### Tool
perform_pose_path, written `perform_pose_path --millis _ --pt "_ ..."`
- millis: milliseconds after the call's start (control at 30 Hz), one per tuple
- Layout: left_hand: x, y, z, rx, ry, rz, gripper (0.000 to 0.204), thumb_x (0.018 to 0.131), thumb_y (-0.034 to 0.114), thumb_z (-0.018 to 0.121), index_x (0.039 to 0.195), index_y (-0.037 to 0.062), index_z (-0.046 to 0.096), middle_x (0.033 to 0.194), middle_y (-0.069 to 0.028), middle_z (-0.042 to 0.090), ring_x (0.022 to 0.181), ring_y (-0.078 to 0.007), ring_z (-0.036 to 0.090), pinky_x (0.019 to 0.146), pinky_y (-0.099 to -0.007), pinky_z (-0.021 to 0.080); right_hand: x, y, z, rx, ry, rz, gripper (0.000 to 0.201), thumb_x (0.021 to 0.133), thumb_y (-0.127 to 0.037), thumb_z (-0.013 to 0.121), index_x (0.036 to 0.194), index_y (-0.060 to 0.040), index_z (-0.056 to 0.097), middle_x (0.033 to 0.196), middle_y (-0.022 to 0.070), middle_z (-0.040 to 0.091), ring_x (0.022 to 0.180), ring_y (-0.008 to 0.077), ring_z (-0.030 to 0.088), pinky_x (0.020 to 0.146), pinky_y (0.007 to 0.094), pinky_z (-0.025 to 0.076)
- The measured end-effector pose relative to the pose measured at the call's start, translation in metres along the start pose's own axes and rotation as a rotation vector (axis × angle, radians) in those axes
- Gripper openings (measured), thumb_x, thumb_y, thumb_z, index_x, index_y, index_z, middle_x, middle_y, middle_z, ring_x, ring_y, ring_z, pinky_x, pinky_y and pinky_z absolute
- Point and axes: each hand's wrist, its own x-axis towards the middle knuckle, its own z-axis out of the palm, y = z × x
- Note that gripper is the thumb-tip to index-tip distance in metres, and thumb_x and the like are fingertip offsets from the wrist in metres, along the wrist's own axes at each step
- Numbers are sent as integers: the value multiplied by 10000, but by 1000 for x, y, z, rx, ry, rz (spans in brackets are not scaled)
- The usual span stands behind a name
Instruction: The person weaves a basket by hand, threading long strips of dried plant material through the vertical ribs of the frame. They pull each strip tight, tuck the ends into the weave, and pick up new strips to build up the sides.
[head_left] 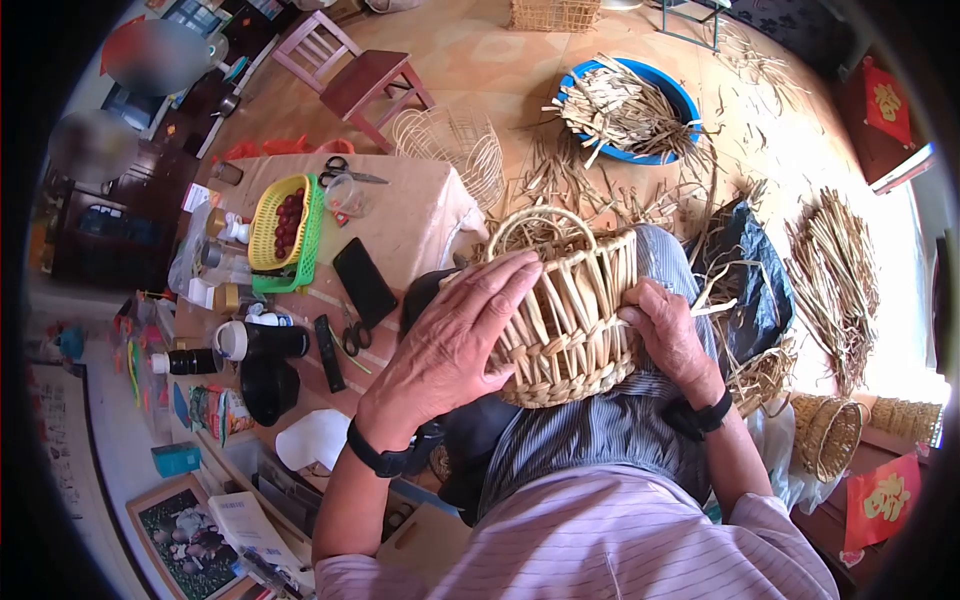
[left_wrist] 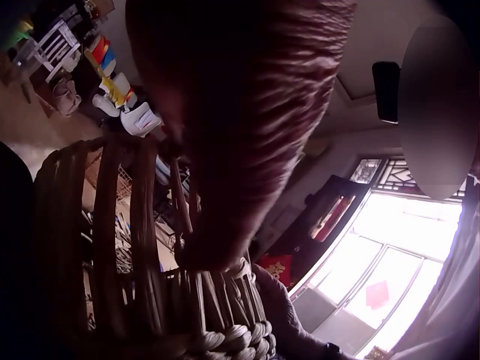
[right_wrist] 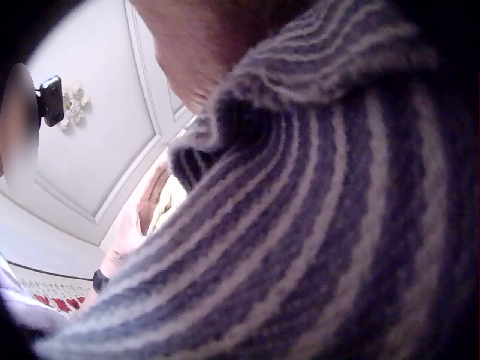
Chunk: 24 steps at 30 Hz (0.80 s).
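Note:
A woven straw basket (head_left: 570,345) with an arched handle (head_left: 545,212) and a thick braided edge rests tilted on the person's lap. The left hand (head_left: 455,335) lies against its left side, fingers straight across the upper part and thumb spread lower down. At the opposite side, the right hand (head_left: 668,325) has its fingers curled and pinches the basket's wall. From the left wrist, the basket's upright strands (left_wrist: 146,247) show under the dark hand. Striped cloth (right_wrist: 337,187) fills most of the right wrist view and hides the right fingers.
A cloth-covered table (head_left: 415,195) at left bears scissors (head_left: 355,172), a phone (head_left: 364,283), bottles and a yellow basket (head_left: 262,235) of red fruit. A blue basin (head_left: 685,105) of dry straw stands ahead. Straw bundles (head_left: 835,290) lie at right.

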Motion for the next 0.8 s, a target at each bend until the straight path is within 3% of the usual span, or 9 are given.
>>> perform_pose_path --millis 167,233,333,433,500,567,600,700,800 --pt "3 5 -3 -84 -22 -53 1136 721 27 952 1717 88 410 1710 -129 518 1548 -343 530 1314 -460 434 4 -1 -10 -9 -65 38 167 1002 -136 798 1073 -41 680 953 157 687 867 416 731 759 495 582" --pt "11 21 -17 74 -55 -68 993 760 -14 923 1656 84 507 1667 -135 566 1501 -363 566 1303 -473 445 10 -3 -23 -46 -115 -13 179 1002 -156 798 1063 -39 677 953 152 686 854 419 720 752 504 576" --pt "28 47 -20 257 136 -100 804 797 -37 888 1545 71 616 1562 -139 627 1407 -380 634 1253 -488 484 18 -1 -33 -11 -137 -45 191 1009 -183 791 1051 -37 675 941 142 692 849 418 721 743 501 572" --pt "53 73 -9 -20 112 -165 734 829 -31 876 1516 60 634 1519 -146 639 1401 -389 633 1212 -469 510 21 -3 -39 -9 -147 -57 206 1017 -214 787 1044 -42 676 939 136 699 856 417 727 739 494 576" --pt "74 70 -7 -53 54 -140 681 877 -29 850 1510 49 610 1446 -170 640 1334 -398 658 1135 -460 546 21 -1 -42 -14 -147 -77 213 1021 -222 786 1045 -43 675 937 136 700 858 419 726 738 494 577" --pt "94 63 0 -37 51 -185 658 892 -28 839 1500 43 599 1390 -179 637 1280 -398 673 1100 -468 559 17 4 -40 2 -163 -60 224 1028 -238 782 1056 -45 671 939 141 705 863 419 728 739 496 578" --pt "103 62 3 -94 29 -240 594 904 -21 830 1447 23 596 1300 -184 619 1179 -395 683 1046 -487 561 16 5 -40 11 -165 -50 224 1031 -240 780 1058 -46 671 936 143 706 865 421 729 739 497 578" --pt "132 73 4 1 -27 -441 527 905 6 845 1377 5 611 1261 -177 614 1127 -389 679 1004 -478 561 12 10 -35 54 -157 -18 221 1041 -245 772 1063 -50 670 923 151 710 871 424 735 739 500 579" --pt "141 62 5 294 153 -148 493 885 22 865 1318 5 630 1272 -179 636 1096 -383 677 957 -475 562 7 10 -33 62 -141 26 220 1050 -248 765 1063 -52 667 916 159 715 881 430 739 740 507 577"
